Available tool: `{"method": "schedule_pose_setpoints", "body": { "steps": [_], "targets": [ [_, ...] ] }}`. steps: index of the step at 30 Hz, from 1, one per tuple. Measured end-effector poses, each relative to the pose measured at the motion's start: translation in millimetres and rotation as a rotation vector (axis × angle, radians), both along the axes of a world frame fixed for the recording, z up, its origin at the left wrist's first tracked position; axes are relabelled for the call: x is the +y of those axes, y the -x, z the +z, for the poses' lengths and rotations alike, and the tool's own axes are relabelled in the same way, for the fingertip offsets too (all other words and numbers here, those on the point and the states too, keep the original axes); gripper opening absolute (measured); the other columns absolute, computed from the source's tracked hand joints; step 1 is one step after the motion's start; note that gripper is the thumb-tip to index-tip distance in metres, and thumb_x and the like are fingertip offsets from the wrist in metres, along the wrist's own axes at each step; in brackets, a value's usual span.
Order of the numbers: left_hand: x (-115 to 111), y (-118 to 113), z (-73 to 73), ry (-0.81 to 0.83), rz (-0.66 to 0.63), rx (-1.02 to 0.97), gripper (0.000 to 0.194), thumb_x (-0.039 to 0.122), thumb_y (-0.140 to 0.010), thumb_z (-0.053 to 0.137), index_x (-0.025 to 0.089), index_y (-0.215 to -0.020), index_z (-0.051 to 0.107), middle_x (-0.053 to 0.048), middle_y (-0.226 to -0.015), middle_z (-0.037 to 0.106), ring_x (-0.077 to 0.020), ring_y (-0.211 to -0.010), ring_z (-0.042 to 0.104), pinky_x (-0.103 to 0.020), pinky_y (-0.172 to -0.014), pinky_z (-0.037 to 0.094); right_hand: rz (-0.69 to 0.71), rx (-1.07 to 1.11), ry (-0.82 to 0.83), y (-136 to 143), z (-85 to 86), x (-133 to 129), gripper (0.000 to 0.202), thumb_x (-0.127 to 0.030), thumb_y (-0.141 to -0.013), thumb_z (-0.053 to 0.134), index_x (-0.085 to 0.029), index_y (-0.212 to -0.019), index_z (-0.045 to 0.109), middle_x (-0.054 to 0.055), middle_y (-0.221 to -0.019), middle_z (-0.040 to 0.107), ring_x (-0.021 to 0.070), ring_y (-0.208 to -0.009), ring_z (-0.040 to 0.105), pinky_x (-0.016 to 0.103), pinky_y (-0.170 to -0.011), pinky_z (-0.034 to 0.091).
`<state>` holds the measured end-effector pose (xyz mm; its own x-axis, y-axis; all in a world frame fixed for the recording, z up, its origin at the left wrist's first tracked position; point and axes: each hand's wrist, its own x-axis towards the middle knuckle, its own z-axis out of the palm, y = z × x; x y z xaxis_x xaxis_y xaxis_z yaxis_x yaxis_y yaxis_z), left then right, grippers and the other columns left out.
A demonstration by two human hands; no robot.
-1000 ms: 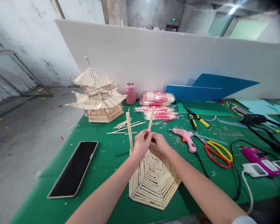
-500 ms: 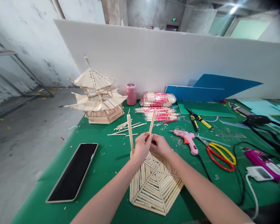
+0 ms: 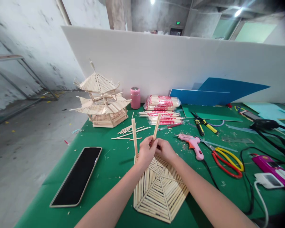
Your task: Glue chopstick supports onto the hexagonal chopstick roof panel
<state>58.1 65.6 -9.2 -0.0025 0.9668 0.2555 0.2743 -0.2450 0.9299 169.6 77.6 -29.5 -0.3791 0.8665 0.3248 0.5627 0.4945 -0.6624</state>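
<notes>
Both hands meet over the far edge of a flat hexagonal panel of wooden sticks (image 3: 161, 190). My left hand (image 3: 146, 152) and my right hand (image 3: 165, 150) are closed around the lower part of a short bundle of chopsticks (image 3: 157, 125), which points up and leans slightly right. The bundle's lower end is hidden behind my fingers. Left of my left hand, a second chopstick post (image 3: 134, 137) stands upright at a corner of the panel. Loose chopsticks (image 3: 128, 131) lie on the green table beyond it.
A stick pagoda model (image 3: 99, 101) stands at back left, beside a pink flask (image 3: 135, 98) and wrapped chopsticks (image 3: 162, 103). A phone (image 3: 76, 177) lies left. Rightward are a pink glue gun (image 3: 192, 144), red-yellow scissors (image 3: 228, 161), pliers (image 3: 200, 123) and a black cable (image 3: 210, 174).
The whole view has shifted slightly, so everything sits a little lower and further right. Both hands keep the same hold on the chopstick bundle.
</notes>
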Motion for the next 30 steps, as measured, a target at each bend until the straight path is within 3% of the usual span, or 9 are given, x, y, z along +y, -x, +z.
{"method": "schedule_pose_setpoints", "body": {
  "steps": [10,18,25,27,30],
  "targets": [
    [-9,3,-0.9,-0.024,-0.008,0.051,0.024,0.019,-0.076,0.050,0.013,-0.099,0.056,-0.012,-0.098,0.063,-0.0221,-0.093,0.058,-0.036,-0.083,0.044,0.000,-0.080,-0.001,-2,-11.2,2,0.018,-0.028,-0.084,0.048,-0.013,-0.088,0.056,0.002,-0.084,0.059,0.0116,-0.070,0.056,0.029,-0.063,0.047],
    [-34,19,12.8,-0.117,-0.029,0.193,0.025,0.018,-0.075,0.051,0.018,-0.100,0.055,-0.009,-0.101,0.061,-0.0213,-0.095,0.056,-0.037,-0.082,0.045,-0.035,-0.072,-0.010,0,-3.7,0,0.019,-0.026,-0.081,0.050,-0.013,-0.067,0.055,-0.002,-0.064,0.052,0.0090,-0.058,0.049,0.023,-0.054,0.039],
    [-59,55,24.6,-0.275,-0.004,0.343,0.014,0.016,-0.079,0.048,0.022,-0.085,0.059,-0.005,-0.087,0.063,-0.0166,-0.083,0.059,-0.028,-0.073,0.049,-0.069,-0.055,0.008,2,1.6,0,0.015,-0.022,-0.077,0.052,-0.017,-0.066,0.061,-0.001,-0.060,0.051,0.0103,-0.056,0.047,0.021,-0.053,0.034],
    [-54,73,36.0,-0.331,0.073,0.400,0.011,0.017,-0.078,0.049,0.022,-0.079,0.059,-0.003,-0.080,0.063,-0.0160,-0.077,0.059,-0.027,-0.069,0.048,-0.071,-0.052,0.012,2,0.7,0,0.015,-0.023,-0.077,0.051,-0.017,-0.070,0.063,-0.001,-0.062,0.052,0.0108,-0.056,0.048,0.021,-0.053,0.035],
    [-27,108,61.0,-0.423,0.269,0.493,0.014,0.020,-0.080,0.046,0.021,-0.078,0.059,-0.003,-0.081,0.061,-0.0167,-0.077,0.057,-0.030,-0.072,0.046,-0.069,-0.045,0.019,1,-0.3,-1,0.014,-0.023,-0.078,0.051,-0.017,-0.072,0.063,-0.001,-0.063,0.052,0.0112,-0.057,0.048,0.021,-0.053,0.034]
  ]
}}
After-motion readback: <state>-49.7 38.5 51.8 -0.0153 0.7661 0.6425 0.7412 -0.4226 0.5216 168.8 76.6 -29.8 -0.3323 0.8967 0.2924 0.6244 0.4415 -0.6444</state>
